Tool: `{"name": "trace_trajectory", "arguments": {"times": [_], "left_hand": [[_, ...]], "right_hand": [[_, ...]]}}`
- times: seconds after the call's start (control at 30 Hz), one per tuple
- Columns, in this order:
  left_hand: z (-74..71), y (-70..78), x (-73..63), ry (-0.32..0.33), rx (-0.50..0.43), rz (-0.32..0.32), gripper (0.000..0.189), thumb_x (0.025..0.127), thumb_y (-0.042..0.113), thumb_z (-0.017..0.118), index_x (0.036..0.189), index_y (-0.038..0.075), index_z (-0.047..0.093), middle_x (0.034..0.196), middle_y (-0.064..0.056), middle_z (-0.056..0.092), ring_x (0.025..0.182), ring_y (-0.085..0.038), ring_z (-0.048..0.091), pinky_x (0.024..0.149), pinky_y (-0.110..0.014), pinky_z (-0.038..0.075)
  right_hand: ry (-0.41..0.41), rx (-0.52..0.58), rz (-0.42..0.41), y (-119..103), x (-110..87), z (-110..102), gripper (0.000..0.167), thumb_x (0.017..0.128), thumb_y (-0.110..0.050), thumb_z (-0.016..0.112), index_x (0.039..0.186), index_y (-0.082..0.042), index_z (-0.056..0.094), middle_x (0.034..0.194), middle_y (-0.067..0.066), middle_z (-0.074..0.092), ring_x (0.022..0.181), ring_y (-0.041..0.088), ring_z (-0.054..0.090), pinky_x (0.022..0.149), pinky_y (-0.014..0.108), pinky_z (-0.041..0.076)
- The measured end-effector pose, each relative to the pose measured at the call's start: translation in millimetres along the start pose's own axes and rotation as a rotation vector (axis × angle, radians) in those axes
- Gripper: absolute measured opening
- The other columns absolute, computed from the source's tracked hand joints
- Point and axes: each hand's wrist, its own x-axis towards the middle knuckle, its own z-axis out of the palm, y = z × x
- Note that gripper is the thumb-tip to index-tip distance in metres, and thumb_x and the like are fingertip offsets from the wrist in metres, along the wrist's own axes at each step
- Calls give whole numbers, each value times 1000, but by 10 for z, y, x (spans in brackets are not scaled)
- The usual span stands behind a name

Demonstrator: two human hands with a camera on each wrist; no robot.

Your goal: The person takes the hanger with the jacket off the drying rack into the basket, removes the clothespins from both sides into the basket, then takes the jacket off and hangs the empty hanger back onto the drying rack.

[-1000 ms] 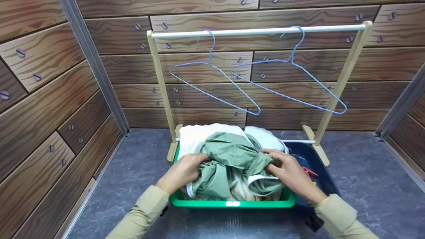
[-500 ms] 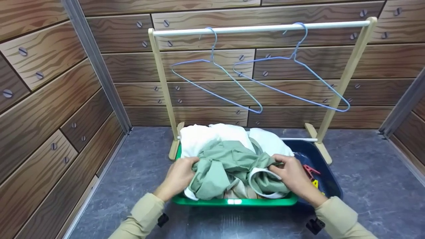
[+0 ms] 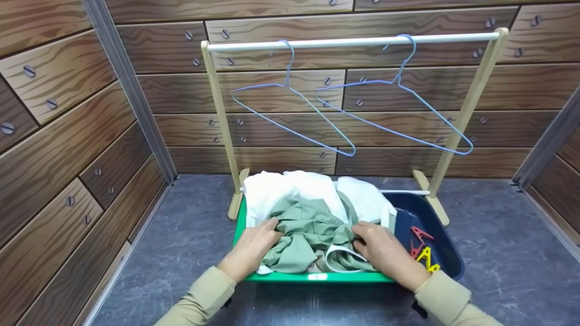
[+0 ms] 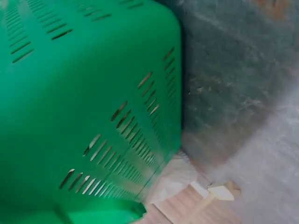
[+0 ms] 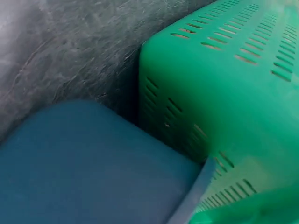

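Note:
A crumpled green garment with white trim (image 3: 312, 222) lies on top of the laundry in a green slotted basket (image 3: 299, 277). At its left side, my left hand (image 3: 251, 249) grips the cloth between thumb and fingers. My right hand (image 3: 387, 251) holds the right side, close to a round white-edged opening. Both hands are low, near the basket's front rim. White clothes (image 3: 299, 185) are heaped behind the green garment. Neither wrist view shows the fingers; the left wrist view has the basket's slotted side (image 4: 93, 102).
A dark blue tub (image 3: 453, 253) stands against the basket's right side, with red clothespins (image 3: 421, 233) and yellow clothespins (image 3: 426, 256) inside. Behind rises a wooden rack (image 3: 353, 44) carrying two blue wire hangers (image 3: 290, 86). Wood-patterned walls enclose the grey floor (image 3: 507, 253).
The green garment has been lowered and flattened toward the basket's front. My right hand has moved left and slightly down, uncovering more clothespins. The left hand has shifted slightly right.

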Motion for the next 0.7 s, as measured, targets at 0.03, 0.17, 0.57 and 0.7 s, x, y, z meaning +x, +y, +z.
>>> {"name": "trace_trajectory", "arguments": {"times": [0.03,0.17,0.57,0.7], "left_hand": [[-20,-17,-3,-10,-32,9,18,93,2,65,87,16,74,88,-3,54,68,-15,49,49,-27,39],[-183,-137,-22,-161,-315,0,10,95,9,63,95,14,71,91,0,55,78,-13,50,67,-29,45],[-563,-158,-272,-52,-625,45,46,95,41,65,139,31,55,157,-1,28,143,-24,26,106,-56,33],[-454,-123,-273,-28,-494,197,59,84,47,75,138,30,57,152,-1,39,138,-22,37,107,-44,36]], "right_hand": [[-4,-6,-3,-7,-1,-4,33,84,-1,70,70,-22,49,73,-11,45,64,7,44,58,26,40],[35,5,-5,-8,-11,-81,20,82,-2,72,79,-18,62,86,-6,60,76,11,56,67,31,49],[52,105,-213,-126,-264,-397,59,90,-33,74,143,-23,52,149,2,45,132,23,45,100,43,43],[-93,130,-177,-100,-313,-365,48,91,-43,70,136,-32,58,145,-5,48,127,20,50,91,45,50]]}}
